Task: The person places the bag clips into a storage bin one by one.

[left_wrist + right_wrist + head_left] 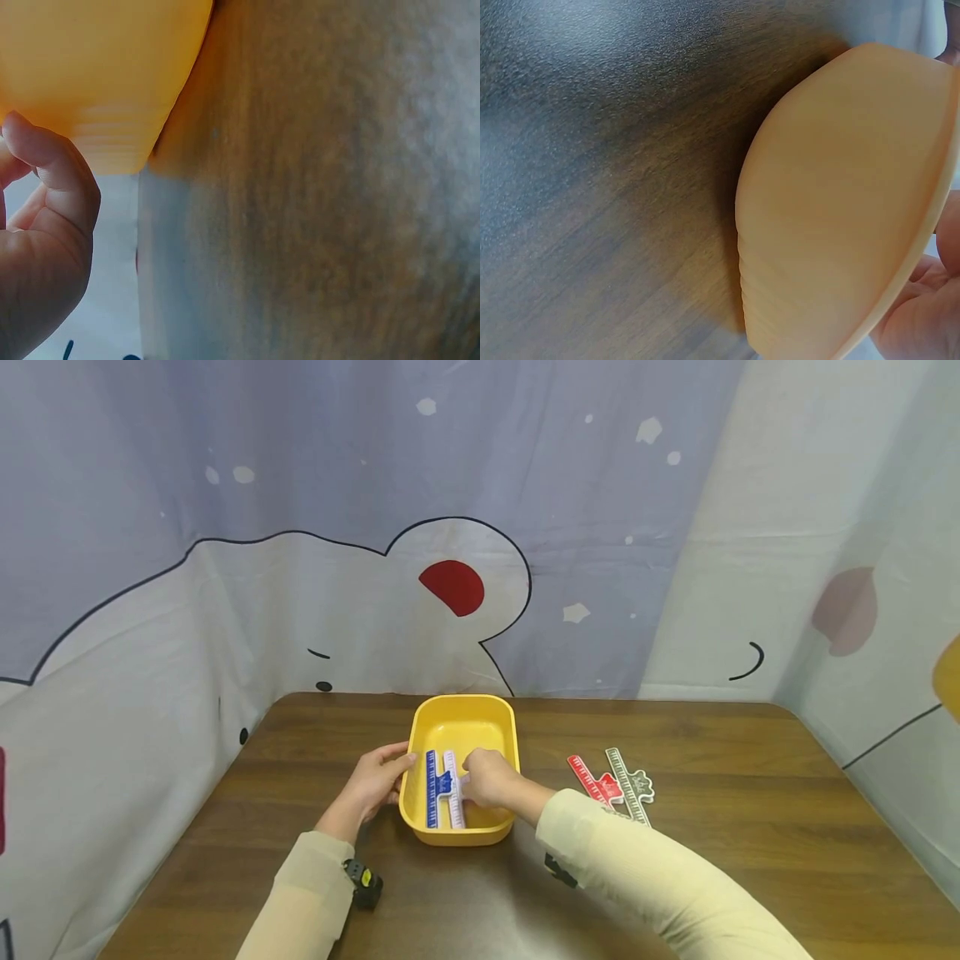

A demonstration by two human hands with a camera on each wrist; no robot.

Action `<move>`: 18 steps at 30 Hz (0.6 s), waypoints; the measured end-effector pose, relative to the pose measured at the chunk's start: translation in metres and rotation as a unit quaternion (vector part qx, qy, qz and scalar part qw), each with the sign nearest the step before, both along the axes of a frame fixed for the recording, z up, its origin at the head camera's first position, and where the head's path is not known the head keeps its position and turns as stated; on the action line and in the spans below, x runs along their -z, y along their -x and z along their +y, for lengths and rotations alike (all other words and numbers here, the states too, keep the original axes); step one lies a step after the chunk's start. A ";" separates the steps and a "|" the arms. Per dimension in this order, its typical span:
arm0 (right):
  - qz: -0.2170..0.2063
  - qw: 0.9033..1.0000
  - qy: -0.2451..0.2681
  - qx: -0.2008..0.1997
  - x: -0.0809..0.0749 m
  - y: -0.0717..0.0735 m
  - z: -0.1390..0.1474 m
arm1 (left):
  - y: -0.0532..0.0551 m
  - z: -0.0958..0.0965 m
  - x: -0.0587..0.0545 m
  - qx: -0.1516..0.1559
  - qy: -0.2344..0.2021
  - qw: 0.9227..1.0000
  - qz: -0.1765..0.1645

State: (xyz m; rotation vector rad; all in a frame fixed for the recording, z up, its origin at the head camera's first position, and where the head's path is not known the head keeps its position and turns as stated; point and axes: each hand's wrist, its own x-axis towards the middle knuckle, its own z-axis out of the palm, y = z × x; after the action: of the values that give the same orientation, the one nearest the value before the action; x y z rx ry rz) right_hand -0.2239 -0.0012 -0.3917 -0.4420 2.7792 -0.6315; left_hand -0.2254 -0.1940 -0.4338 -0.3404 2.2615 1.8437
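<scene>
A yellow plastic tray [465, 839] sits on the table in the head view. My left hand [373, 782] holds its left rim, thumb at the edge and fingers along the outside wall. Inside the tray lie a blue ruler clip [431, 789] and, to its right, a pale lilac ruler clip [451, 760], side by side and lengthwise. Reaching over the right rim, my right hand [491, 779] pinches the lilac clip at its tab, its curled fingers hiding part of it. In the right wrist view the tray's wall [840, 195] blocks both clips.
To the right of the tray, a red ruler clip [592, 781] and a dark green one [626, 785] lie close together on the wooden table [750, 827], partly behind my right sleeve [660, 868]. A printed cloth [337, 602] hangs along the table's back edge.
</scene>
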 end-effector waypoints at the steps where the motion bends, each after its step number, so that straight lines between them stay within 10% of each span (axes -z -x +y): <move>1: 0.001 1.000 -0.001 -0.003 0.000 0.000 0.000 | 0.000 0.000 0.000 0.000 0.001 1.000 0.001; 18: 0.008 0.998 0.023 -0.051 0.000 -0.002 0.012 | 0.001 -0.002 0.006 -0.004 0.000 1.000 0.005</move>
State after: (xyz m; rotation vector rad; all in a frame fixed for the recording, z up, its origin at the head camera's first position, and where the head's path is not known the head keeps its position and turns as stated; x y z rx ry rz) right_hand -0.2219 0.0104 -0.3912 -0.5979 2.7404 -0.6721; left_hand -0.2262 -0.1958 -0.4395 -0.3416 2.2686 1.8535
